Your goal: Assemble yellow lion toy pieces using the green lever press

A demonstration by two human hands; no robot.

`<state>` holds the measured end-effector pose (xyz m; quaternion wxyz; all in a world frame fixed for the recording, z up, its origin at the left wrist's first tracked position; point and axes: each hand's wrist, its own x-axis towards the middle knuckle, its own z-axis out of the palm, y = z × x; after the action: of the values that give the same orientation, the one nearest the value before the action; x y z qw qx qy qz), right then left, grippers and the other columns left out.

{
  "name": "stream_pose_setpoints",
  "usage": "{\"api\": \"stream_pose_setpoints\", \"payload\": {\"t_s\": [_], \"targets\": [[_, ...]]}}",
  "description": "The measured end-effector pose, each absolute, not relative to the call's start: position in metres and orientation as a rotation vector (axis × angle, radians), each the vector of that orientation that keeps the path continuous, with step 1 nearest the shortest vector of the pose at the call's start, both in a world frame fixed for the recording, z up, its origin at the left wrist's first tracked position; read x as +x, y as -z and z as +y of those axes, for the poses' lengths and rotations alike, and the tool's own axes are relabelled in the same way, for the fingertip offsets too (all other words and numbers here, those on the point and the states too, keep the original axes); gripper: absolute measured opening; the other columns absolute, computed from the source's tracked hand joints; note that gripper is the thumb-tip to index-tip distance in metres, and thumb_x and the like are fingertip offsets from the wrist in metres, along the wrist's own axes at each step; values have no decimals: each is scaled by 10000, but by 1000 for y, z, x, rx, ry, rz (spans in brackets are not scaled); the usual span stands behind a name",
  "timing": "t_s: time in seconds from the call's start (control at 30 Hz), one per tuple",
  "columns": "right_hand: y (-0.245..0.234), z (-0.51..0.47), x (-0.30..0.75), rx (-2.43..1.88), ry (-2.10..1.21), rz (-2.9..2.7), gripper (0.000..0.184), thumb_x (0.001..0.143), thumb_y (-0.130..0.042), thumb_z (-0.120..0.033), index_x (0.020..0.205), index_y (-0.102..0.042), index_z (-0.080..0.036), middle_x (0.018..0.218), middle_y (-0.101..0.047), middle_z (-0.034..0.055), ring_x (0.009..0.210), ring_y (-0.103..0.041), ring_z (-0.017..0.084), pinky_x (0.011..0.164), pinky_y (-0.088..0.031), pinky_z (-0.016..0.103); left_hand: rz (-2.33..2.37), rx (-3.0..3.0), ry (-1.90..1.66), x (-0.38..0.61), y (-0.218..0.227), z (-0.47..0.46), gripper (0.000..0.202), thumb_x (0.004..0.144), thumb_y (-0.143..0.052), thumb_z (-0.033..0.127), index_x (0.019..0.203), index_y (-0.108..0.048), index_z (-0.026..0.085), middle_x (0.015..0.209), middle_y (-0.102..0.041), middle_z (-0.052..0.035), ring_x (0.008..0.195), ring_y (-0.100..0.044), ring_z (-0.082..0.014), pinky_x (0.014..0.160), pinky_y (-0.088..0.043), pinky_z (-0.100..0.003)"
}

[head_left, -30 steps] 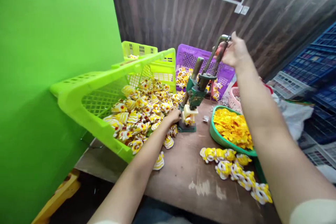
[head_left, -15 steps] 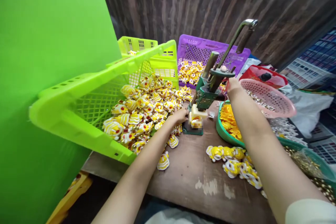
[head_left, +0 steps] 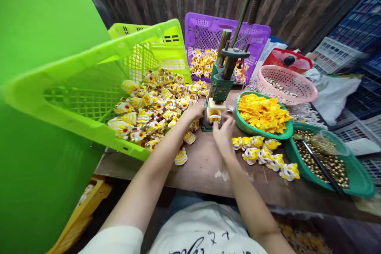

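Observation:
The green hand press (head_left: pixel 222 87) stands upright on the table, its metal lever raised. A small yellow-and-white figure (head_left: pixel 214 117) sits under its cream-coloured block (head_left: pixel 216 105). My right hand (head_left: pixel 224 131) is just in front of the press, thumb at the figure's lower edge and the other fingers apart to the right, slightly blurred. At the left side of the block is my left hand (head_left: pixel 195 111); its fingertips are partly hidden by the press, so I cannot make out a grip. A heap of similar pieces (head_left: pixel 160 107) spills beside my left forearm.
A tilted lime-green basket (head_left: pixel 89 67) stands left, a purple basket (head_left: pixel 256 33) behind. On the right are a green bowl (head_left: pixel 290 133) of yellow parts, a pink colander (head_left: pixel 311 95) and a green tray (head_left: pixel 361 182) of small gold beads. Several figures (head_left: pixel 264 154) lie in rows.
My right hand has left the lever and come down to the figure at the press. The lever has swung up. My left hand stays beside the block, and the view has tilted lower.

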<state>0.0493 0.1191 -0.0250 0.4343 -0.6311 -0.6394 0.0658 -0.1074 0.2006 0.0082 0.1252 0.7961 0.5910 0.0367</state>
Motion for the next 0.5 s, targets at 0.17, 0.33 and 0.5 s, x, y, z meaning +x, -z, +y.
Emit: {"api": "stream_pose_setpoints", "payload": {"t_s": [0.17, 0.33, 0.5], "targets": [[57, 126, 18, -1729, -105, -1630, 454, 846, -610, -301, 1222, -462, -93, 1212, -512, 213, 1102, -584, 314, 905, -504, 430, 1892, 2359, -221, -112, -29, 140, 302, 876, -515, 150, 1130, -677, 144, 1278, -612, -172, 1210, -473, -341, 1019, -349, -499], [38, 121, 36, -1633, -162, -1586, 398, 802, -614, -236, 1168, -506, -123, 1200, -525, 187, 1059, -613, 294, 880, -523, 413, 1896, 2208, -738, -118, -19, 66, 413, 908, -467, 154, 1287, -615, 219, 1311, -611, -122, 1191, -508, -314, 1009, -344, -522], [18, 67, 61, -1324, -838, -1348, 363, 741, -717, -325, 1024, -549, -173, 998, -645, 86, 916, -655, 222, 853, -556, 382, 1589, 1738, -1175, -104, 13, 26, 429, 953, -432, 240, 1348, -586, 172, 1296, -629, -142, 1236, -536, -280, 1072, -366, -476]]}}
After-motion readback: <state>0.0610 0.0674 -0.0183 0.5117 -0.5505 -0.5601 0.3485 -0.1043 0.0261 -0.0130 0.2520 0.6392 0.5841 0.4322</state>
